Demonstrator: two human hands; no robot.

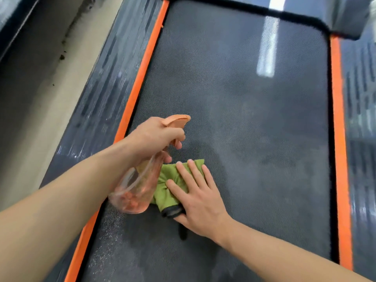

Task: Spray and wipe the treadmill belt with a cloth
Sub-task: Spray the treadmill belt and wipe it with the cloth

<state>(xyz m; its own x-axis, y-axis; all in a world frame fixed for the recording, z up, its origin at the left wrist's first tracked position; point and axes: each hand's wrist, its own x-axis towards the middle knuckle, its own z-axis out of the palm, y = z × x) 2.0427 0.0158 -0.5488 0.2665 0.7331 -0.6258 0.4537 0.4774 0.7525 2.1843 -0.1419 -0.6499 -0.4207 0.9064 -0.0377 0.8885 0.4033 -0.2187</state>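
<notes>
While left hand (154, 133) grips spray bottle (140, 184), right hand (197, 196), fingers (193, 171) flat, presses cloth (162, 198) on dark belt (254, 119); orange strips (142, 68) flank, floor (40, 88) upper left.

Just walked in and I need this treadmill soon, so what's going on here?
A person is cleaning the belt. The left hand grips an orange spray bottle at its trigger, nozzle pointing forward over the belt. The right hand presses a green cloth flat on the belt, right beside the bottle. The belt looks damp in patches.
</notes>
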